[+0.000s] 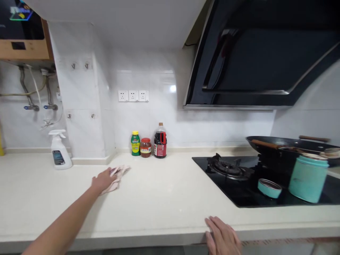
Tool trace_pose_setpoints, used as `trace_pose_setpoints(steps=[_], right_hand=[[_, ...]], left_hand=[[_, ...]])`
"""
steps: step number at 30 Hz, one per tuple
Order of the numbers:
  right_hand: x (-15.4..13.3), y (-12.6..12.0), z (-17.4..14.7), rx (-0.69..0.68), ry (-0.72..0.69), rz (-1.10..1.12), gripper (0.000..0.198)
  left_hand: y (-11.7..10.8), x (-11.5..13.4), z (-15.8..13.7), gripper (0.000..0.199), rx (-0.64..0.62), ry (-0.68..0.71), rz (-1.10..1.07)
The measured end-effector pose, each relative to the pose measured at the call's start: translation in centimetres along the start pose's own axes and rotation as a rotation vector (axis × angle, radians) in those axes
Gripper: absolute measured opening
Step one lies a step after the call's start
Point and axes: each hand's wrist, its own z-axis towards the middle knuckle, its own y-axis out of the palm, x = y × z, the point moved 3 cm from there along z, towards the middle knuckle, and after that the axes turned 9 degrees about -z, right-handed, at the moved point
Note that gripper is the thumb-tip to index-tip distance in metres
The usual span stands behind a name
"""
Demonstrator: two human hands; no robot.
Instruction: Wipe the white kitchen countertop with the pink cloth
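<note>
My left hand (102, 181) reaches forward onto the white countertop (159, 198) with a pale pink cleaning cloth (117, 180) under its fingers. The cloth is bunched and lies against the surface, near the base of the wall column. My right hand (223, 235) rests at the counter's front edge, its fingers stretched out over the rim and holding nothing. Behind the cloth, close to the wall, stand a green bottle with a yellow cap (135, 144), a red-lidded jar (145, 148) and a large bottle of dark sauce (160, 141).
A white spray bottle (60, 150) stands at the left. On the right, the black gas hob (225, 191) carries a wok (281, 145), a turquoise canister (308, 180) and a small turquoise-sided lid or dish (269, 188). The dark range hood (255, 63) slants overhead.
</note>
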Motion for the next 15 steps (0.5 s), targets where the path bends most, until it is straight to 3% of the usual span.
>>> trace_pose_setpoints(steps=[3, 7, 10, 13, 15], right_hand=[[-0.3, 0.0, -0.1, 0.016, 0.02, 0.037, 0.034], [-0.7, 0.1, -0.2, 0.028, 0.056, 0.108, 0.034], [-0.8, 0.2, 0.1, 0.04, 0.104, 0.171, 0.034], [-1.1, -0.3, 0.2, 0.045, 0.128, 0.245, 0.034], [-1.6, -1.2, -0.7, 0.024, 0.242, 0.374, 0.032]], left_hand=[[-1.1, -1.7, -1.0, 0.069, 0.01, -0.014, 0.011], [0.0, -0.1, -3.6, 0.063, 0.011, 0.023, 0.043], [1.9, 3.4, -7.7, 0.057, -0.026, 0.155, 0.038], [3.9, 8.1, -12.9, 0.052, -0.115, 0.424, -0.032], [5.1, 11.3, -15.8, 0.051, -0.211, 0.573, -0.059]])
